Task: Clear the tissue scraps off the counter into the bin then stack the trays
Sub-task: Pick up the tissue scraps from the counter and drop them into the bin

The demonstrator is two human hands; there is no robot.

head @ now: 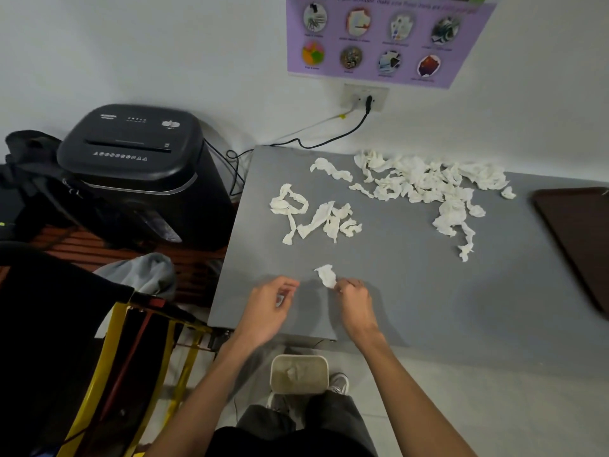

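Note:
White tissue scraps lie on the grey counter [395,291]: a big pile [428,183] at the back, a smaller cluster [316,216] left of centre. My right hand [354,301] pinches one scrap [326,275] just above the near counter edge. My left hand [268,306] hovers beside it with fingers curled, a small bit of white tissue showing between them. A cream bin [299,374] stands on the floor under the counter edge, by my feet, with some tissue inside. A dark brown tray [580,239] lies at the counter's right end, partly cut off.
A black paper shredder [131,159] stands left of the counter, its cable [329,138] running to a wall socket. Dark bags and a yellow-framed stand [131,341] crowd the floor on the left. A purple poster [379,37] hangs on the wall.

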